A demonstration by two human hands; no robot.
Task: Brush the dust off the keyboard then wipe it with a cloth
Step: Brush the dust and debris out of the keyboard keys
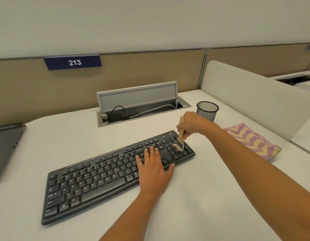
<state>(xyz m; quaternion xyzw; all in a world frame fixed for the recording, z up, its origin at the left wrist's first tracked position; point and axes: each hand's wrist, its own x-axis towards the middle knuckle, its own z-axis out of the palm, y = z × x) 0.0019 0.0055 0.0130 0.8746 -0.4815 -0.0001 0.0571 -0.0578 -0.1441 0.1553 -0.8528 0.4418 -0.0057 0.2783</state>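
Across the white tabletop [211,197] in front of me, the black keyboard [91,181] lies at a slant, its left end nearest me and its number pad end farther off to the right. Behind it a tan partition [133,72] runs along the back edge, with a dark blue sign [73,62] reading 213. At the far left edge sits a dark laptop [4,145], only partly in view. Set into the tabletop behind the keyboard is a cable box [136,95] with its grey lid standing up; cords lie inside it. To the right of the keyboard, well apart from it, a pink and yellow zigzag cloth [251,141] lies bunched on the tabletop.

My left hand [153,169] lies flat on the right part of the main key block, fingers straight and spread a little, thumb at the keyboard's front edge. My right hand [190,125] is curled round the pale handle of a small brush [180,134], held just above the number pad. A black mesh cup [207,111] stands just behind that hand. The brush slopes down from my fingers, and its light bristles [177,147] touch the number pad keys.
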